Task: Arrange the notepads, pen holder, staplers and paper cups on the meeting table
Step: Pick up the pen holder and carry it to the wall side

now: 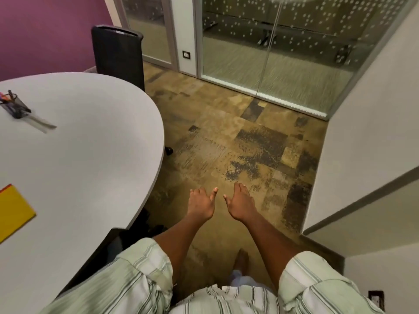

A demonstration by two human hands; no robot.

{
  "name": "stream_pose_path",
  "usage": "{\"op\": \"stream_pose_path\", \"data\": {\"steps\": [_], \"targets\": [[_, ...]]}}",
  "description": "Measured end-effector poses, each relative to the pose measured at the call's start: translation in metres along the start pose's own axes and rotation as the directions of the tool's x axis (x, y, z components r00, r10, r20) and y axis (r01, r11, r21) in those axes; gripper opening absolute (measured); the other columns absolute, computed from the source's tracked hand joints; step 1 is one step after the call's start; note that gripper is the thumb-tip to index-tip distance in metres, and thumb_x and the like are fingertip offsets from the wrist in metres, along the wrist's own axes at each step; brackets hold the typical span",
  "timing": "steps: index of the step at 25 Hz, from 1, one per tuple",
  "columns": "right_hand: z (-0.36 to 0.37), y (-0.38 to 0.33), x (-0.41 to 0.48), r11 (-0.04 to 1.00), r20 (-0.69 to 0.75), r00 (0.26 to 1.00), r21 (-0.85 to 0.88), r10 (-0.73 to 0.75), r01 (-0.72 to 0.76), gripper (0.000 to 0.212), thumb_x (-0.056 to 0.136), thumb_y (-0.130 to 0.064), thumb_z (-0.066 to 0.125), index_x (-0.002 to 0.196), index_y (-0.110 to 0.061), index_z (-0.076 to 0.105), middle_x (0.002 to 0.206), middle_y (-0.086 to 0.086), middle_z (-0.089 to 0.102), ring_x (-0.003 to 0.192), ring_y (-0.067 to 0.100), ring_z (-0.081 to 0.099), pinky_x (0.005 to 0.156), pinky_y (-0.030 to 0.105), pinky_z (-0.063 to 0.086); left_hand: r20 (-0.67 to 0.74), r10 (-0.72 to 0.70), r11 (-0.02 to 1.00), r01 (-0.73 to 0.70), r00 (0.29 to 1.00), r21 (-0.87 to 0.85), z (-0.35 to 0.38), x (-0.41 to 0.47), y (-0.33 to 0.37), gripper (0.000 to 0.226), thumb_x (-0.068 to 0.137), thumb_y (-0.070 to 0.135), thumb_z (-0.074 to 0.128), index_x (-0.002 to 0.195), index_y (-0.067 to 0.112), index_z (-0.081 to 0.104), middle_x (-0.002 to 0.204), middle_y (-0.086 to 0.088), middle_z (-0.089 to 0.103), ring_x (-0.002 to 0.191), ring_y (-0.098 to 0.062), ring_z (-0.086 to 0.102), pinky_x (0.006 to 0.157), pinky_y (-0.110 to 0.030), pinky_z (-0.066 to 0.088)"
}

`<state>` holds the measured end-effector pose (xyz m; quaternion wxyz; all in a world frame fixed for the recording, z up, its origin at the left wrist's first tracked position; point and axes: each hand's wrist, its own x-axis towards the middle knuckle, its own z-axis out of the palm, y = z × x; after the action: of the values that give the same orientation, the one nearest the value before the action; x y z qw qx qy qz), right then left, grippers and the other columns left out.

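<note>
Notepad, yellow, cut off at the left edge, and pen holder, blurred, farther back: both on the table, well left of my hands. Chair behind the table. My left hand and right hand: empty, fingers loose, side by side above the carpet.

One pen holder, one yellow notepad, one grey table
</note>
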<state>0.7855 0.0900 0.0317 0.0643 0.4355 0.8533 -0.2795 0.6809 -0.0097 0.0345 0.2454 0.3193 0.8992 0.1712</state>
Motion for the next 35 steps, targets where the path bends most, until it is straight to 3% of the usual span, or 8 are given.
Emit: {"op": "stream_pose_path", "data": {"steps": [3, 7, 12, 17, 21, 30, 35], "targets": [[-0.022, 0.013, 0.076, 1.000, 0.016, 1.000, 0.028, -0.010, 0.010, 0.070, 0.098, -0.042, 0.043, 0.151, -0.008, 0.012, 0.160, 0.010, 0.014, 0.147, 0.026, 0.010, 0.117, 0.050, 0.019, -0.010, -0.054, 0.999, 0.054, 0.999, -0.011, -0.002, 0.071, 0.024, 0.065, 0.098, 0.050, 0.027, 0.128, -0.004, 0.048, 0.131, -0.025, 0.051, 0.124, -0.037, 0.042, 0.108, -0.043, 0.032], [-0.078, 0.010, 0.166, 0.989, 0.041, 0.989, -0.032, -0.144, 0.145, 0.069, 0.098, -0.044, 0.042, 0.151, -0.009, 0.014, 0.159, 0.010, 0.014, 0.147, 0.026, 0.010, 0.117, 0.050, 0.017, -0.080, -0.127, 0.992, 0.126, 0.989, -0.021, -0.024, 0.148, 0.067, 0.064, 0.098, 0.049, 0.030, 0.130, -0.004, 0.045, 0.134, -0.024, 0.049, 0.128, -0.036, 0.039, 0.111, -0.042, 0.029], [-0.155, 0.002, 0.281, 0.957, 0.051, 0.964, -0.118, -0.261, 0.266, 0.070, 0.099, -0.046, 0.037, 0.152, -0.012, 0.007, 0.161, 0.008, 0.003, 0.149, 0.025, 0.000, 0.116, 0.053, 0.010, -0.179, -0.097, 0.995, 0.089, 0.979, -0.050, -0.052, 0.251, 0.128, 0.064, 0.097, 0.048, 0.033, 0.137, -0.002, 0.037, 0.139, -0.023, 0.043, 0.133, -0.035, 0.034, 0.112, -0.042, 0.029], [-0.185, -0.001, 0.382, 0.943, 0.053, 0.952, -0.129, -0.301, 0.306, 0.071, 0.098, -0.047, 0.037, 0.152, -0.014, 0.006, 0.161, 0.006, 0.001, 0.149, 0.024, -0.001, 0.117, 0.052, 0.009, -0.146, -0.155, 0.986, 0.162, 0.977, 0.037, -0.058, 0.355, 0.139, 0.066, 0.097, 0.052, 0.030, 0.134, -0.001, 0.041, 0.137, -0.023, 0.044, 0.130, -0.035, 0.036, 0.111, -0.041, 0.029], [-0.207, -0.010, 0.476, 0.940, 0.079, 0.949, -0.137, -0.305, 0.314, 0.069, 0.099, -0.046, 0.035, 0.152, -0.015, 0.005, 0.162, 0.005, -0.001, 0.149, 0.023, -0.004, 0.117, 0.051, 0.007, -0.203, -0.157, 0.984, 0.170, 0.966, 0.047, -0.079, 0.455, 0.142, 0.065, 0.097, 0.051, 0.029, 0.137, 0.000, 0.038, 0.141, -0.020, 0.041, 0.134, -0.034, 0.031, 0.114, -0.040, 0.025], [-0.271, -0.090, 0.689, 0.894, 0.118, 0.919, -0.212, -0.377, 0.394, 0.071, 0.099, -0.051, 0.029, 0.152, -0.014, 0.002, 0.162, 0.005, -0.004, 0.148, 0.022, -0.008, 0.116, 0.054, 0.002, -0.286, -0.093, 0.993, 0.108, 0.954, 0.037, -0.162, 0.655, 0.168, 0.074, 0.095, 0.057, 0.023, 0.148, 0.007, 0.018, 0.156, -0.015, 0.018, 0.146, -0.030, 0.008, 0.120, -0.041, 0.015], [-0.282, -0.146, 0.808, 0.829, 0.186, 0.873, -0.275, -0.451, 0.487, 0.077, 0.095, -0.060, 0.026, 0.153, -0.015, 0.002, 0.161, 0.005, -0.007, 0.148, 0.024, -0.011, 0.115, 0.058, -0.004, -0.341, -0.160, 0.979, 0.193, 0.926, 0.065, -0.198, 0.756, 0.159, 0.080, 0.091, 0.065, 0.013, 0.151, 0.014, 0.008, 0.160, -0.008, 0.008, 0.148, -0.027, 0.000, 0.120, -0.041, 0.007]]}}
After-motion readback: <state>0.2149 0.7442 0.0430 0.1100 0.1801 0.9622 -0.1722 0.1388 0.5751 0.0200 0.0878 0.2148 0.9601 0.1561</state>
